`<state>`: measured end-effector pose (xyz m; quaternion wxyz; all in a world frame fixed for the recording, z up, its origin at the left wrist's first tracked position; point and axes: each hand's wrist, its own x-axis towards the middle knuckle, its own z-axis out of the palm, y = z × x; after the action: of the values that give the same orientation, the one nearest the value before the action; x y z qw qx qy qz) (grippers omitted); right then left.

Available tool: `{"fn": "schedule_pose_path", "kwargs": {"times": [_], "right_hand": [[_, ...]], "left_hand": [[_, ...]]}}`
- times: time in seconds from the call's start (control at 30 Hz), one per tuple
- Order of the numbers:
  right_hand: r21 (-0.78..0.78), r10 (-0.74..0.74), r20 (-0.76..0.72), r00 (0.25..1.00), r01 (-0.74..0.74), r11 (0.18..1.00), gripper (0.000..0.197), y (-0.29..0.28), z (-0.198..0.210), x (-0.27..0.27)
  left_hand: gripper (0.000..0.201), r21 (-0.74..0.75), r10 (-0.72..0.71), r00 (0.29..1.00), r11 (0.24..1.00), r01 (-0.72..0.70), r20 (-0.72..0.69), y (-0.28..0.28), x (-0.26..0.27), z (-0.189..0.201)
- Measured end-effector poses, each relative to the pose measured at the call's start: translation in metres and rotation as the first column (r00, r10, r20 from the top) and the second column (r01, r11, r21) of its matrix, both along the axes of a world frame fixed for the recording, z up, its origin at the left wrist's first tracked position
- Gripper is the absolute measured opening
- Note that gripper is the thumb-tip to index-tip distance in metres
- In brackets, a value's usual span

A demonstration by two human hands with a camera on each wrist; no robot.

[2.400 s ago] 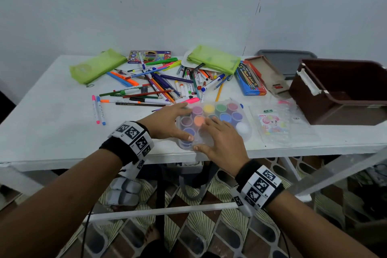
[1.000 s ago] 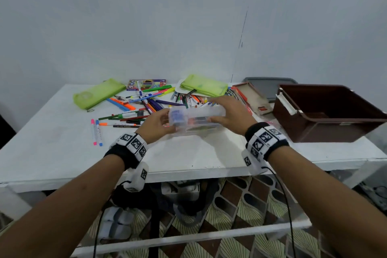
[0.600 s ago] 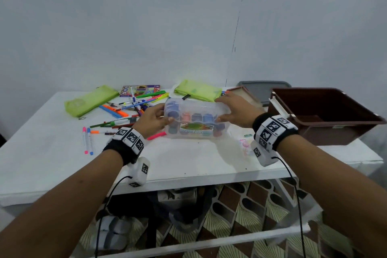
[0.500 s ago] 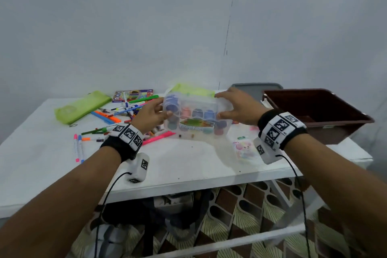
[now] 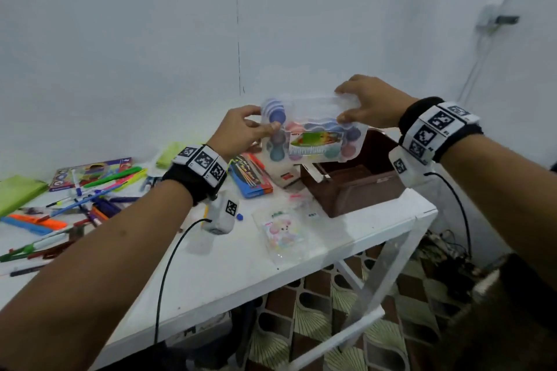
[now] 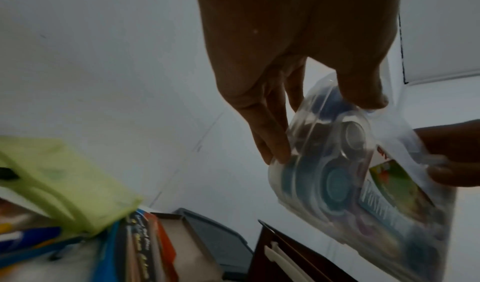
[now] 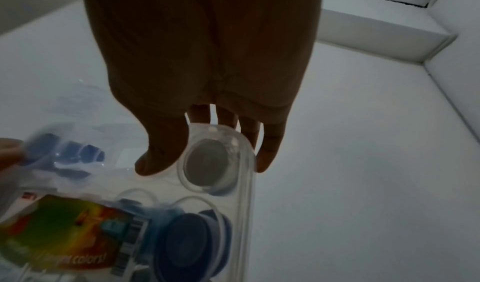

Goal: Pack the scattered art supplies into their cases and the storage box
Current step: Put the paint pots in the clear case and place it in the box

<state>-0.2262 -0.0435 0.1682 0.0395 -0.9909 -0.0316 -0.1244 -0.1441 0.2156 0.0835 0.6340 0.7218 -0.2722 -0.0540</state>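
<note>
Lifted off the table [image 5: 229,262] over the box [image 5: 355,190], paint case [image 5: 313,132] pinched by both hands [image 5: 238,132] [image 5: 370,105]; could slip.

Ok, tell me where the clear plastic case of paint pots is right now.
In the head view, the clear plastic paint-pot case is held in the air between the left hand and right hand, above the brown plastic storage box at the table's right end.

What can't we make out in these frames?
- Brown box floor: head view, hidden behind the paint set and the box's near wall.
- Paint set label: blurred in every view.
- Left hand fingertips: head view, behind the set.
- Pens: cut off at left edge.
</note>
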Motion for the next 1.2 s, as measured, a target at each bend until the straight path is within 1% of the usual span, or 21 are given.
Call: {"fn": "schedule_pose_path", "kwargs": {"times": [0.07, 0.17, 0.27, 0.37, 0.43, 0.53, 0.6, 0.67, 0.7, 0.73, 0.8, 0.9, 1.0, 1.07, 1.1, 1.13, 1.2], "right_hand": [[-0.015, -0.051, -0.030, 0.998, 0.051, 0.999, 0.061, -0.023, -0.002, 0.008], [-0.002, -0.109, -0.059, 0.992, 0.109, 0.994, 0.057, -0.057, -0.006, 0.020], [0.011, -0.143, -0.074, 0.987, 0.144, 0.990, 0.046, -0.085, -0.014, 0.037], [0.025, -0.153, -0.121, 0.981, 0.157, 0.987, 0.030, -0.111, -0.025, 0.056], [0.024, -0.163, -0.166, 0.973, 0.170, 0.985, 0.022, -0.127, -0.033, 0.068], [-0.038, -0.182, -0.239, 0.954, 0.178, 0.983, 0.022, -0.140, -0.041, 0.086], [-0.090, -0.168, -0.307, 0.937, 0.147, 0.985, 0.026, -0.143, -0.049, 0.096], [-0.123, -0.139, -0.370, 0.918, 0.100, 0.987, 0.024, -0.143, -0.059, 0.103], [-0.133, -0.128, -0.401, 0.907, 0.081, 0.988, 0.021, -0.142, -0.064, 0.106], [-0.137, -0.117, -0.428, 0.896, 0.063, 0.989, 0.020, -0.142, -0.068, 0.108], [-0.157, -0.097, -0.474, 0.875, 0.025, 0.987, 0.020, -0.143, -0.077, 0.115], [-0.217, -0.058, -0.524, 0.850, -0.067, 0.974, 0.007, -0.138, -0.086, 0.128], [-0.272, -0.014, -0.569, 0.822, -0.173, 0.947, 0.008, -0.131, -0.089, 0.139], [-0.294, 0.006, -0.605, 0.796, -0.230, 0.928, 0.006, -0.130, -0.089, 0.146], [-0.305, 0.019, -0.630, 0.776, -0.269, 0.914, 0.011, -0.129, -0.090, 0.150], [-0.323, 0.028, -0.655, 0.755, -0.314, 0.893, 0.014, -0.128, -0.091, 0.154], [-0.364, 0.050, -0.691, 0.721, -0.407, 0.838, 0.013, -0.124, -0.094, 0.160]], "left_hand": [[0.043, 0.051, -0.018, 1.000, 0.999, 0.017, 0.010, -0.025, 0.008, -0.002], [0.049, 0.130, -0.056, 0.996, 0.990, 0.047, 0.069, -0.059, 0.020, -0.006], [0.048, 0.198, -0.134, 0.988, 0.973, 0.117, 0.073, -0.088, 0.039, -0.010], [0.056, 0.234, -0.190, 0.981, 0.955, 0.179, 0.024, -0.106, 0.064, -0.013], [0.056, 0.234, -0.187, 0.982, 0.956, 0.177, 0.018, -0.115, 0.079, -0.018], [0.053, 0.325, -0.150, 0.985, 0.939, 0.114, 0.089, -0.123, 0.097, -0.030], [0.054, 0.373, -0.145, 0.987, 0.922, 0.107, 0.074, -0.127, 0.107, -0.041], [0.044, 0.444, -0.146, 0.985, 0.891, 0.091, 0.091, -0.133, 0.115, -0.048], [0.038, 0.492, -0.145, 0.983, 0.868, 0.070, 0.116, -0.135, 0.118, -0.049], [0.036, 0.536, -0.144, 0.979, 0.843, 0.043, 0.147, -0.139, 0.120, -0.049], [0.041, 0.605, -0.135, 0.969, 0.796, -0.019, 0.208, -0.146, 0.120, -0.046], [0.046, 0.664, -0.123, 0.959, 0.743, -0.082, 0.256, -0.154, 0.121, -0.045], [0.051, 0.737, -0.117, 0.947, 0.659, -0.152, 0.299, -0.159, 0.120, -0.047], [0.044, 0.768, -0.111, 0.933, 0.604, -0.211, 0.343, -0.163, 0.119, -0.047], [0.040, 0.778, -0.102, 0.930, 0.584, -0.232, 0.354, -0.164, 0.119, -0.047], [0.036, 0.782, -0.085, 0.931, 0.572, -0.246, 0.355, -0.166, 0.118, -0.047], [0.031, 0.782, -0.043, 0.938, 0.565, -0.262, 0.345, -0.169, 0.120, -0.045]]}}
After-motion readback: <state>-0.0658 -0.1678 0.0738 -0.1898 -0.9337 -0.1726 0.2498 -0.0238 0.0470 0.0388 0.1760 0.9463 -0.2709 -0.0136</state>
